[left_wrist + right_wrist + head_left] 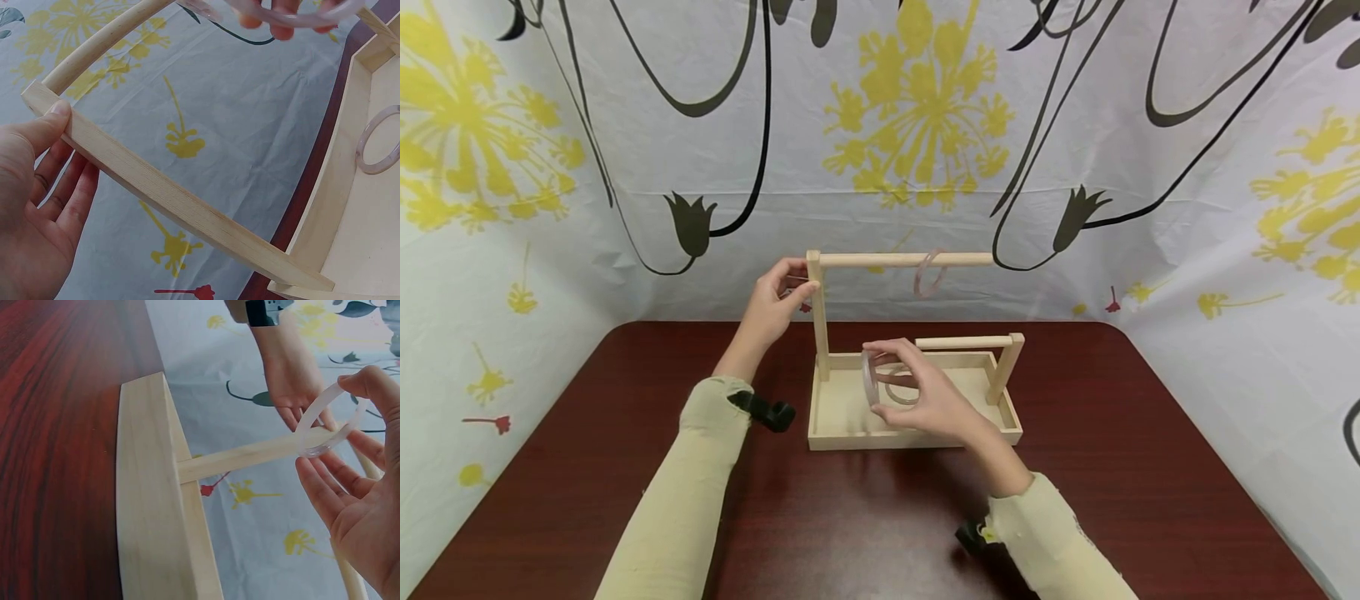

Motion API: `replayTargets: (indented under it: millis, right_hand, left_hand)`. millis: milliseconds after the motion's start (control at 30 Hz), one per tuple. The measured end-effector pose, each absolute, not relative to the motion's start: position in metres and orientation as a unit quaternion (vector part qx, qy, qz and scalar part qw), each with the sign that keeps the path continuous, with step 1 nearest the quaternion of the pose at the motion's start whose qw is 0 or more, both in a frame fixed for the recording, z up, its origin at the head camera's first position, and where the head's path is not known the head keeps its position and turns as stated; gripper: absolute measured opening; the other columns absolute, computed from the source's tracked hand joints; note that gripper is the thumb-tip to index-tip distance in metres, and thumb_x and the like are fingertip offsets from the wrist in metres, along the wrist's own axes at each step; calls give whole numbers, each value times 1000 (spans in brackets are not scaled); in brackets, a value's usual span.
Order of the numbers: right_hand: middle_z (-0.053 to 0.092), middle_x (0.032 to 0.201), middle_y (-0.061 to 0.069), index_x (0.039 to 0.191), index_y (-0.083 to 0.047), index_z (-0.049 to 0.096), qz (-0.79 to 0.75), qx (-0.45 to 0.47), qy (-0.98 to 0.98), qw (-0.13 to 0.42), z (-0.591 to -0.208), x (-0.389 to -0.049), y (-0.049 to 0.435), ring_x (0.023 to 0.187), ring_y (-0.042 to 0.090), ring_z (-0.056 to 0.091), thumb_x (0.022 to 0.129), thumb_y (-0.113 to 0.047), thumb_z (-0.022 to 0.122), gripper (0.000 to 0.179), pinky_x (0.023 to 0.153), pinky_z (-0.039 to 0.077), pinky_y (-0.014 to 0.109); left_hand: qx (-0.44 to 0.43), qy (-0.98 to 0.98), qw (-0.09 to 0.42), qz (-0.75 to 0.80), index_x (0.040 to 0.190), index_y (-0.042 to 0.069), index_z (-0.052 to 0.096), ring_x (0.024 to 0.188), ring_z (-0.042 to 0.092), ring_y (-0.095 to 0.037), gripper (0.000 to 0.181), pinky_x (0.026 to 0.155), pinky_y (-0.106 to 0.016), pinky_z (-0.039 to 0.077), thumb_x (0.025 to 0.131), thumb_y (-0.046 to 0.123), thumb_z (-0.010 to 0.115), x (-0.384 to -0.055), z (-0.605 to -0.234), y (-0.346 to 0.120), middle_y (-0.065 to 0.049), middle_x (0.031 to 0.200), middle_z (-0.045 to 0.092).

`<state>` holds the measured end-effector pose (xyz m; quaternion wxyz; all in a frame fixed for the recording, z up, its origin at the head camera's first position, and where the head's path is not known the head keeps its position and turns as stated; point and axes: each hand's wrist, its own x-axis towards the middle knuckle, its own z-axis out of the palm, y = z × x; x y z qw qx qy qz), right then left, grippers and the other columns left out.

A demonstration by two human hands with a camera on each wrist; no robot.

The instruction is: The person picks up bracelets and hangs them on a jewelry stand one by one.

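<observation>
A pale wooden bangle stand has a shallow tray, a tall post and a long upper bar. My left hand grips the post near its top, thumb on the near side and fingers behind. In front of the stand, above the tray, my right hand pinches a translucent pale bangle between thumb and fingers, the ring held upright. One pinkish bangle hangs on the upper bar. Another bangle is in the tray, partly behind my right fingers in the head view.
A shorter post at the tray's right side carries a lower bar. The stand is on a dark red-brown table. Behind it hangs a white cloth printed with yellow and dark plants.
</observation>
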<state>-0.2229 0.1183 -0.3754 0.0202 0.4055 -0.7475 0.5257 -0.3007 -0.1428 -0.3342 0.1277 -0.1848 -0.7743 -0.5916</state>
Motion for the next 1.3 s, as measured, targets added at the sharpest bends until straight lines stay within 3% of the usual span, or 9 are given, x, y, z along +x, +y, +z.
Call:
replayTargets:
  millis: [500,1100,1300]
  right_hand:
    - [53,135,10,142,-8,49,529,392,-751,45,-360,-220,127,123,25,55,77,6,78,72,100,55,32]
    - [54,132,14,142,-8,49,546,381,-742,79,-355,-222,139,118,23,57,76,7,79,74,100,54,46]
    - [54,134,14,142,-5,48,543,380,-742,104,-352,-222,141,121,18,56,76,9,78,74,101,54,38]
  left_hand:
    - [-183,-776,125,-590,132,-1,55,94,60,-7,35,71,-19,54,100,13,61,-300,-333,-143,-21,122,59]
    - [-185,-776,131,-589,131,-2,55,92,60,-6,34,70,-20,56,100,13,60,-302,-335,-143,-20,119,59]
    - [-185,-774,126,-592,132,-2,54,93,59,-6,35,70,-19,55,100,13,61,-302,-334,-143,-20,120,59]
